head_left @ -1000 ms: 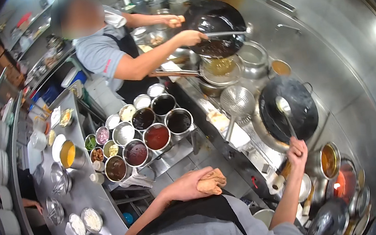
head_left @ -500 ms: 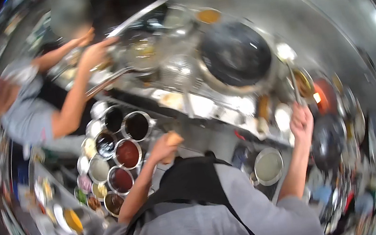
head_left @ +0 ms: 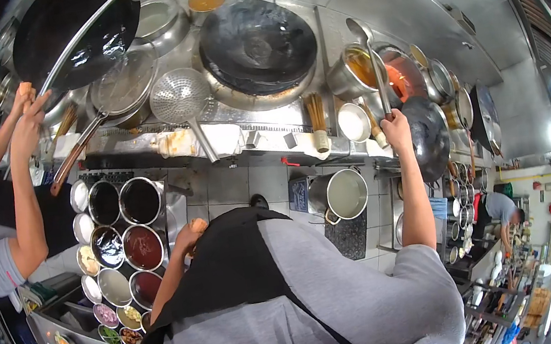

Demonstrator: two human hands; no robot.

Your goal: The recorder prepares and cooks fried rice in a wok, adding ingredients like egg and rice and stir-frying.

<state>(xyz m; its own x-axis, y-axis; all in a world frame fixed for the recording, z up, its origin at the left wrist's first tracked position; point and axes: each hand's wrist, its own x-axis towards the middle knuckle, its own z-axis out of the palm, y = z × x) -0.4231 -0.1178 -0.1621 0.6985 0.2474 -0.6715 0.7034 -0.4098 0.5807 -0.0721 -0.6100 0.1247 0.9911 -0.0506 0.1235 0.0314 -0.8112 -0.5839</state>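
My right hand is closed round the handle of a long metal ladle, its bowl pointing away from me. The ladle passes in front of a steel pot of orange-brown liquid. My left hand hangs low by my apron with its fingers curled; whatever it may hold is hidden. Several steel tubs of dark and red sauces, among them a red sauce tub, stand to its left. Ahead of me a black wok sits on the burner, no food visible in it. A perforated skimmer lies left of it.
At the left a co-worker's hands hold a long-handled utensil beside another wok. Two brushes, one a bamboo brush, are at the stove's front edge near a white bowl. A pot of cloudy liquid stands below on the right.
My view has turned right, so the stove and my hands appear further left. The right hand keeps hold of the ladle. The co-worker's wok now shows at the upper left.
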